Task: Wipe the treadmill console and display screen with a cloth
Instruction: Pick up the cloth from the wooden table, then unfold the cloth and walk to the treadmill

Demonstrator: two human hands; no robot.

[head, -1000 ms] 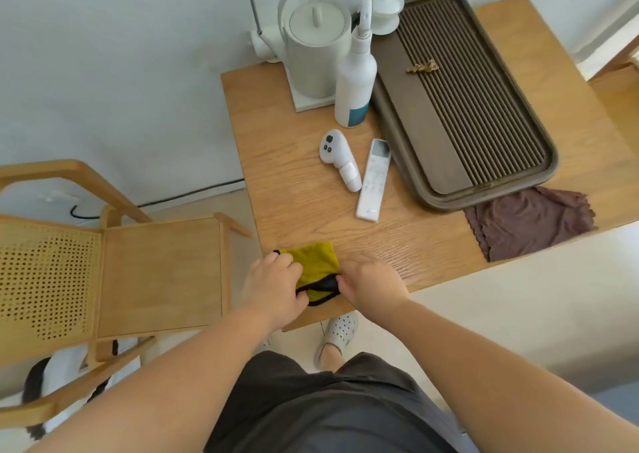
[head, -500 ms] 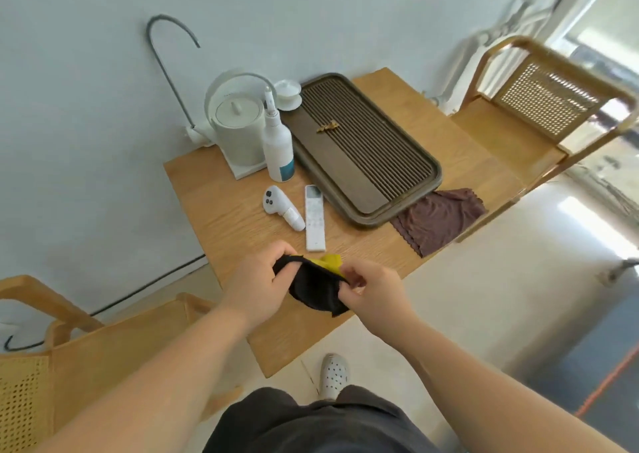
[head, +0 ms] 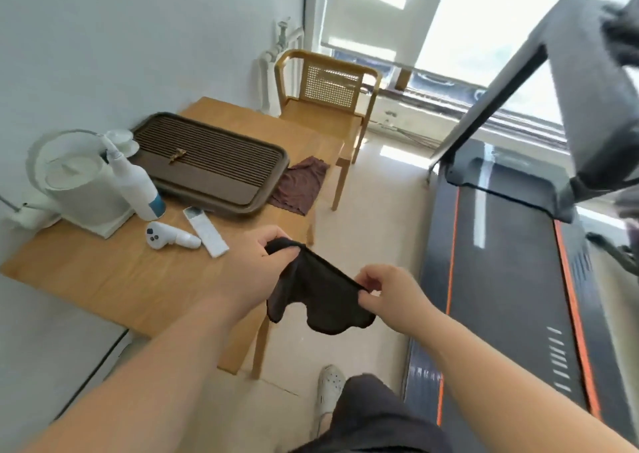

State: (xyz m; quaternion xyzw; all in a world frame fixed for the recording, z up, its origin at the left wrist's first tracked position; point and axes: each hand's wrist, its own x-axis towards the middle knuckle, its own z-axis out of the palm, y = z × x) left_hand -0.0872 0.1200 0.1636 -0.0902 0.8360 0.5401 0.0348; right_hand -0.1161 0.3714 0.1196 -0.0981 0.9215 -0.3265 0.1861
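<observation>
A dark cloth (head: 318, 290) hangs spread between my two hands, in the air just off the wooden table's right edge. My left hand (head: 256, 266) pinches its upper left corner. My right hand (head: 390, 297) pinches its right edge. The treadmill (head: 511, 279) stands to the right, with a black belt and orange stripes. Its grey console (head: 587, 93) rises at the upper right, blurred and partly cut off by the frame, well above and beyond my hands. The display screen cannot be made out.
On the wooden table (head: 103, 279) sit a white kettle (head: 79, 183), a spray bottle (head: 138, 186), a white handheld device (head: 166, 238), a remote (head: 205, 226), a ridged brown tray (head: 214, 165) and a brown cloth (head: 301, 186). A cane-backed chair (head: 328, 96) stands by the window.
The cloth has been lifted off the table and unfolded between both hands, its yellow side gone from sight. The view has swung right, from the table to the treadmill.
</observation>
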